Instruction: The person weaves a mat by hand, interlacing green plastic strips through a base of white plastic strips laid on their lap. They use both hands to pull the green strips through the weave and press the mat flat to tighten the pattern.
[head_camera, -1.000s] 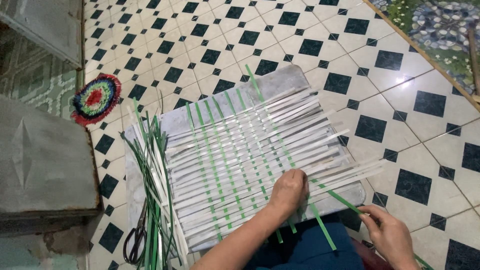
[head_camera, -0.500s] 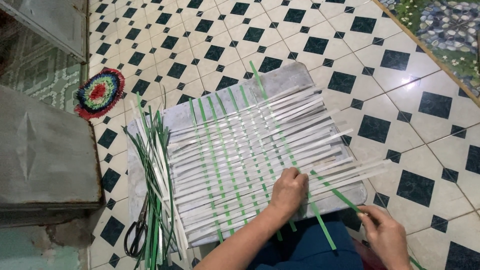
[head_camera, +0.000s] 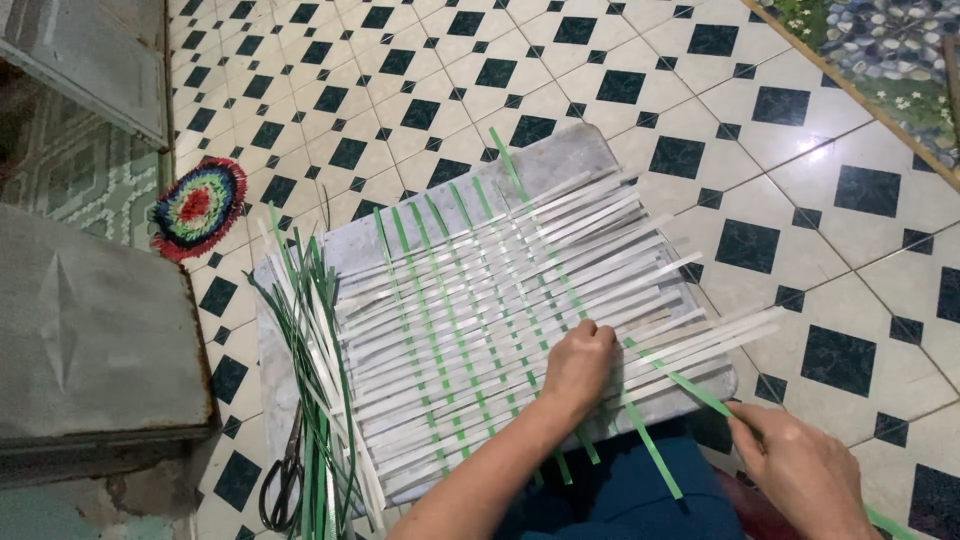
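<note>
- My left hand (head_camera: 580, 362) lay flat, palm down, on the woven mat (head_camera: 500, 320) near its close edge, fingers curled over the strips. Its grip held nothing; I judged it was there to pin the weave so the strips would not slide.
- My right hand (head_camera: 800, 478) sat off the mat's right corner, over the tiled floor (head_camera: 700, 120). Its grip was pinched shut on the near end of a green strip (head_camera: 690, 388), which ran slantwise up from my fingers to the mat's edge beside the left hand.
- The mat was made of white strips lying crosswise and green strips running away from me. It rested on a grey board (head_camera: 560, 160) laid on the floor, which gave it a flat bed.
- The white strips stuck out loose past the right edge of the board, their ends unwoven.
- A loose bundle of spare strips (head_camera: 315, 340), green and white, lay along the left side of the board, near the work.
- Black scissors (head_camera: 285, 480) lay on the floor at the near end of that bundle, touching or just beside it.
- A small round rug (head_camera: 197, 207) in bright rings sat well apart, by a grey stone step (head_camera: 90, 330).
</note>
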